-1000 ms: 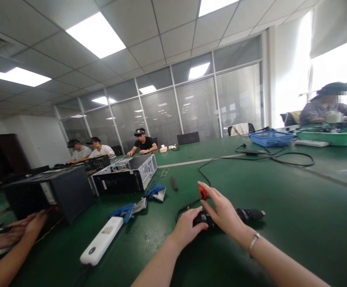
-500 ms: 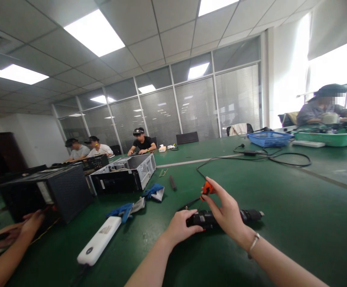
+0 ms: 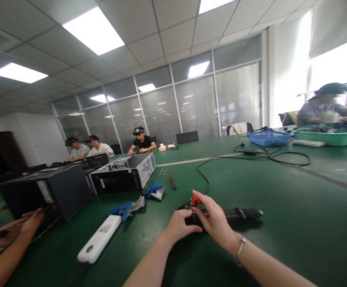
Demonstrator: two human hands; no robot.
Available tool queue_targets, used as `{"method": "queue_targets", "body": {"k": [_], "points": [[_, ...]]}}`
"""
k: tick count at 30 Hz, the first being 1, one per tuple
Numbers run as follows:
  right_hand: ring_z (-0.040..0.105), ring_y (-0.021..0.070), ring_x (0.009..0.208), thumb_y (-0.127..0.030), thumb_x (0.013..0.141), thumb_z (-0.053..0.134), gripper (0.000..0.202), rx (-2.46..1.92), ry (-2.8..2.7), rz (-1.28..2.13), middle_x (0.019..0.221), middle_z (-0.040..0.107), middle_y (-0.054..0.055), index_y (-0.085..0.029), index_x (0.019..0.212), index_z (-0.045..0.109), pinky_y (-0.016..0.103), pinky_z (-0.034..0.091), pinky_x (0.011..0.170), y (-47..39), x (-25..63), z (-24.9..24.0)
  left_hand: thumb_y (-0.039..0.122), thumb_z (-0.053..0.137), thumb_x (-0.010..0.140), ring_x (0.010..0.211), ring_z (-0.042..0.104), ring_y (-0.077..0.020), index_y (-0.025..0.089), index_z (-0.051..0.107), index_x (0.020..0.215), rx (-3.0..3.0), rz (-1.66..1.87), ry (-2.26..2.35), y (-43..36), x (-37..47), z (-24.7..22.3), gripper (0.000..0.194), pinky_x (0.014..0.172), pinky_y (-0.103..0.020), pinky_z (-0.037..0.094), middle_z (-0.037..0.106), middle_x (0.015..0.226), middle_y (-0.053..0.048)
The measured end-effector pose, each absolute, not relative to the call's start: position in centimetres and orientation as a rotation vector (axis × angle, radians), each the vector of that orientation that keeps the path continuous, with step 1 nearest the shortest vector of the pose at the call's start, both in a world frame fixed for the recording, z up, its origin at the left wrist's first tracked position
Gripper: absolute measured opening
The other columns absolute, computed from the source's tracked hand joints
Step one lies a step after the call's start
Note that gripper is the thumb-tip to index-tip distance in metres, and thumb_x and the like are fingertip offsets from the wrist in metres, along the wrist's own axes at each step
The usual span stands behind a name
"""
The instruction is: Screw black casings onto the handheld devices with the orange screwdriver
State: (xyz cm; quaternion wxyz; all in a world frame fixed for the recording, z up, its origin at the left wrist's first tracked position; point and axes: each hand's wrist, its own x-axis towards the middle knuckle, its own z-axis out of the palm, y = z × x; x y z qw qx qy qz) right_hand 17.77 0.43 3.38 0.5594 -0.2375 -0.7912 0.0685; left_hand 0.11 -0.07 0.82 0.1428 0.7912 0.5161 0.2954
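A black cylindrical tool lies on the green table in front of me, its metal tip pointing right. My left hand is wrapped round the tool's left end. Just above that end, my right hand pinches a small orange and black piece between thumb and fingers. The piece is close to the tool's left end; whether they touch is hidden by the fingers. A black cable runs from behind my hands towards the back right.
White power strip, blue-grey gloves and an open computer case stand left. Beside a dark case are another person's hands. Blue basket and green basket lie back right. More people sit around the table.
My right hand has moved left and down with the orange and black piece, bringing it to the tool's left end. The cable behind it has shifted. My left hand has barely moved.
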Motion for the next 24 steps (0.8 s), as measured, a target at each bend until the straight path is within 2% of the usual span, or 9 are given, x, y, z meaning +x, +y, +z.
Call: {"method": "queue_targets", "body": {"k": [5,7,11,16,18,21,24], "points": [[0.062,0.0185,0.091,-0.012,0.092,0.04,0.053,-0.604,-2.014,0.089,0.105,0.065,0.006,-0.027,0.142,0.035,0.035,0.053,0.081,-0.3,16.5,4.4,0.029,0.075,0.071,0.068,0.061,-0.0165,0.011,0.071,0.082,2.235,0.904,1.462,-0.1,0.3,0.5,0.021,0.062,-0.022,0.044,0.07,0.078,-0.002],[0.062,0.019,0.089,-0.011,0.09,0.042,0.053,-0.629,-2.07,0.036,0.103,0.064,0.006,-0.027,0.141,0.037,0.037,0.051,0.082,-0.6,16.0,4.9,0.021,0.071,0.071,0.069,0.062,-0.0172,0.01,0.071,0.08,2.225,0.946,1.465,-0.1,0.4,0.3,0.014,0.062,-0.022,0.044,0.071,0.077,-0.004],[0.061,0.0203,0.081,-0.012,0.089,0.045,0.049,-0.692,-2.089,-0.017,0.093,0.064,0.005,-0.026,0.136,0.043,0.04,0.05,0.08,-0.2,15.1,5.2,0.021,0.07,0.071,0.068,0.063,-0.0174,0.009,0.071,0.078,2.208,0.936,1.433,-0.1,0.3,0.2,0.014,0.059,-0.021,0.043,0.071,0.073,-0.004],[0.062,0.0178,0.082,-0.007,0.086,0.04,0.062,-0.698,-2.062,0.197,0.096,0.064,0.003,-0.03,0.143,0.031,0.031,0.052,0.075,0.0,14.6,5.1,0.021,0.068,0.072,0.064,0.06,-0.017,0.008,0.071,0.075,2.203,0.869,1.519,-0.1,0.4,0.7,0.014,0.056,-0.021,0.041,0.07,0.071,-0.004],[0.062,0.0174,0.082,-0.008,0.087,0.04,0.061,-0.719,-2.033,0.235,0.098,0.064,0.003,-0.03,0.143,0.029,0.03,0.053,0.074,-0.3,14.7,5.2,0.02,0.066,0.073,0.067,0.061,-0.0178,0.008,0.072,0.08,2.203,0.877,1.496,-0.3,0.5,0.9,0.014,0.059,-0.021,0.042,0.071,0.075,-0.004],[0.061,0.0191,0.08,-0.015,0.089,0.045,0.05,-0.767,-2.016,0.1,0.099,0.063,0.005,-0.029,0.136,0.041,0.033,0.052,0.073,-0.7,15.2,5.4,0.019,0.066,0.074,0.072,0.063,-0.0183,0.01,0.072,0.09,2.191,0.902,1.435,-0.5,0.7,1.2,0.019,0.063,-0.022,0.045,0.073,0.082,-0.004],[0.06,0.019,0.076,-0.016,0.09,0.047,0.043,-0.758,-2.039,0.002,0.093,0.063,0.005,-0.028,0.131,0.048,0.032,0.051,0.071,-0.9,15.6,5.4,0.02,0.069,0.072,0.071,0.063,-0.0181,0.01,0.073,0.088,2.191,0.907,1.456,-0.5,0.7,1.2,0.019,0.065,-0.023,0.046,0.073,0.082,-0.004]]}}
